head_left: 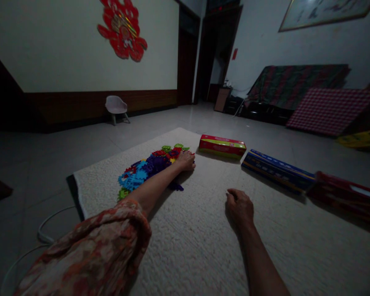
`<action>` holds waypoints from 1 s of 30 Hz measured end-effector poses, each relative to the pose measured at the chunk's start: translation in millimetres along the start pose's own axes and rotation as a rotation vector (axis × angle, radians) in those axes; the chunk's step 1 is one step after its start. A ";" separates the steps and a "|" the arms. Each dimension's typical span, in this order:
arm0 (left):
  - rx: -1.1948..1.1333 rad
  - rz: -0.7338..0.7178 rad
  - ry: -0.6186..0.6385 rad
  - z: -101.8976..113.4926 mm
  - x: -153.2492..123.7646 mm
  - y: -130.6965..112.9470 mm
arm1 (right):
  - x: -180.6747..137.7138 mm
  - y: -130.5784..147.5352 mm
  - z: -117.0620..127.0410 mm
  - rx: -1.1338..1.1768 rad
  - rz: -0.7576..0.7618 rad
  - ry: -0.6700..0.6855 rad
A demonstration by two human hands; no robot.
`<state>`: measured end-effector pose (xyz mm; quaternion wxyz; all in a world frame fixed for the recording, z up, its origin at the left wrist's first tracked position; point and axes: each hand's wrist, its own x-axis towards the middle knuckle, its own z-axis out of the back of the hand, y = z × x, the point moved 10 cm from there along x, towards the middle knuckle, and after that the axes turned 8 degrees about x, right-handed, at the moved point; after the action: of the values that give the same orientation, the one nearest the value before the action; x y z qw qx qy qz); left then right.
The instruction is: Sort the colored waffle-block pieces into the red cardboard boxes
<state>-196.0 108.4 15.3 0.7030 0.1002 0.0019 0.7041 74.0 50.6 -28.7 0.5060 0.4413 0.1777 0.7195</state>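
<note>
A heap of plastic gear-shaped toy pieces [154, 163] in blue, purple, red and green lies on the pale quilted mat [200, 230]. My left hand [186, 160] is at the heap's right edge, fingers bent down among the red pieces. Whatever those fingers close on is hidden behind the hand. A few purple pieces [176, 187] lie just below my left forearm. My right hand [240, 206] rests low over the mat, apart from the heap, its fingers curled in and nothing visible in them.
Along the mat's far right edge lie a red and green box [222, 147], a blue box [277, 170] and a dark red box [347, 197]. A small pale chair [116, 106] stands by the wall. A white cable [43, 236] runs on the floor at the left.
</note>
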 end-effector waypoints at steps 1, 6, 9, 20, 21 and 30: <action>-0.016 0.006 -0.018 4.9 -1.6 4.4 | 0.1 0.0 0.0 0.001 0.001 -0.001; -0.106 0.068 -0.083 23.1 -7.7 40.9 | 0.2 0.9 0.1 -0.001 0.008 0.001; -0.146 0.147 -0.113 28.4 -15.4 73.5 | 0.4 1.0 0.4 -0.009 0.004 0.006; -0.186 0.377 -0.088 13.5 2.9 148.6 | 1.9 -0.4 -0.6 -0.042 -0.004 0.007; -0.191 0.371 -0.076 9.5 12.7 146.2 | 1.9 -1.1 -0.9 -0.042 -0.002 0.009; -0.194 0.390 0.134 -48.4 88.9 135.6 | 1.7 -3.0 -0.1 -0.011 0.003 -0.006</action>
<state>-336.3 201.6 -0.3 0.5580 -0.0167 -0.0386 0.8288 75.5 53.4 -30.0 0.5078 0.4407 0.1715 0.7201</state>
